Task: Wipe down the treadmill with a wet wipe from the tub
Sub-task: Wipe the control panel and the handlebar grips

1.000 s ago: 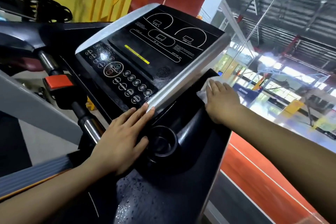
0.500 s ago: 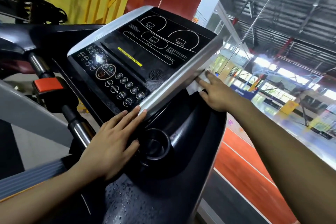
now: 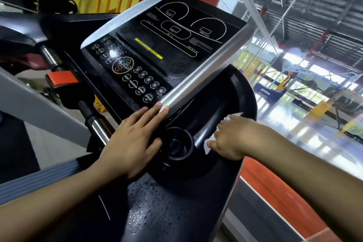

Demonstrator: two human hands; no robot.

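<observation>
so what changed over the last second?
The right hand slid the wet wipe from up beside the console's silver trim back toward the cup holder. The left hand stayed flat at the console corner.

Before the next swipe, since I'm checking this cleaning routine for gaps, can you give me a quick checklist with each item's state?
1. Wipe under the working hand: ok. The right hand presses the white wet wipe on the black tray beside the console.
2. Bracing hand planted: ok. The left hand lies flat at the console's lower corner, fingertips at the silver trim.
3. Left hand off the buttons: ok. It sits below the SPEED + button.
4. Cup holder wiped: cannot tell.
5. Lower black cover dry: not ok. Droplets show on it.
6. Wipe still moist: cannot tell.
</observation>
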